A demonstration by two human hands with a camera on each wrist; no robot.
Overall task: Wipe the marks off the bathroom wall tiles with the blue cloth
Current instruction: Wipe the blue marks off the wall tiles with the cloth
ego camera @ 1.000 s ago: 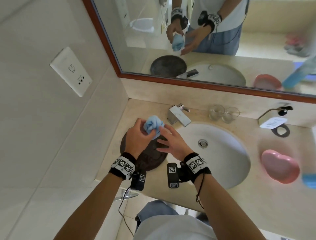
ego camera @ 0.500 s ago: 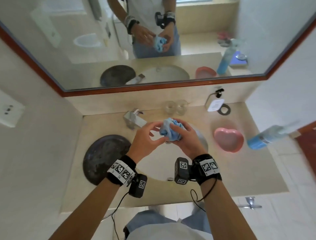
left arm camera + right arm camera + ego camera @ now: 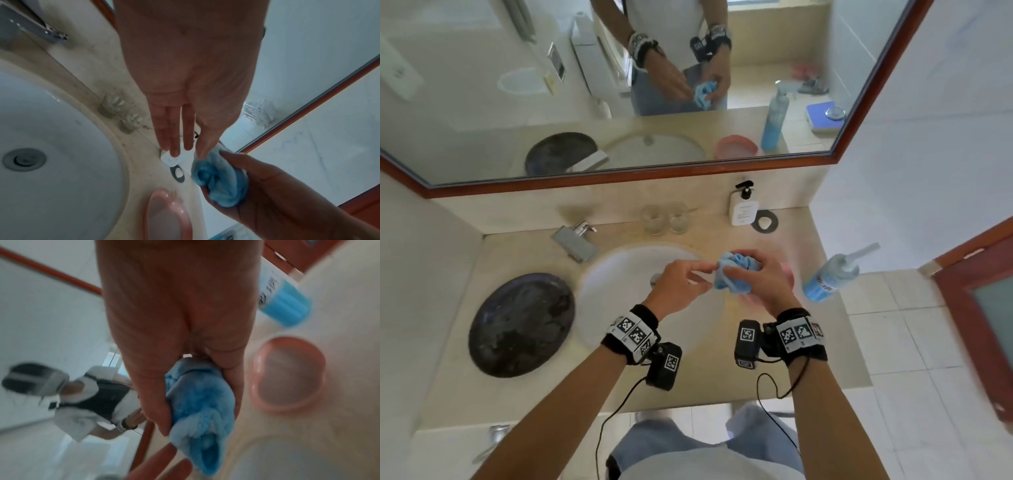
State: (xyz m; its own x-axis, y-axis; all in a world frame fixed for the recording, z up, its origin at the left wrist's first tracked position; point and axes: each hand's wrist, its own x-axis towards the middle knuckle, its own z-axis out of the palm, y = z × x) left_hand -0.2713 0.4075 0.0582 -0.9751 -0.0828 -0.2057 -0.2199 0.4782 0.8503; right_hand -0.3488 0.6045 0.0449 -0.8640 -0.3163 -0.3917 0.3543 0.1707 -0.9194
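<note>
A crumpled blue cloth [image 3: 732, 275] is bunched in my right hand [image 3: 743, 265], whose fingers and thumb curl round it above the right rim of the sink. The right wrist view shows the cloth [image 3: 197, 402] squeezed in the palm. My left hand [image 3: 705, 275] reaches in from the left with straight fingers, and one fingertip touches the cloth [image 3: 220, 180]. White wall tiles [image 3: 928, 137] rise on the right, with faint marks near the mirror frame in the left wrist view. Beige wall tiles [image 3: 414, 274] are on the left.
Below my hands are a white basin [image 3: 619, 274] and a pink dish [image 3: 789, 274], partly hidden. A faucet [image 3: 577, 240], two glasses [image 3: 664, 221], a soap dispenser [image 3: 743, 209], a dark round plate [image 3: 520, 325] and a blue bottle [image 3: 828, 277] stand on the counter. A red door [image 3: 979, 308] is at right.
Both hands moved right, from over the dark plate to above the sink's right side. The cloth passed from the left hand into the right, and the view swung toward the right wall.
</note>
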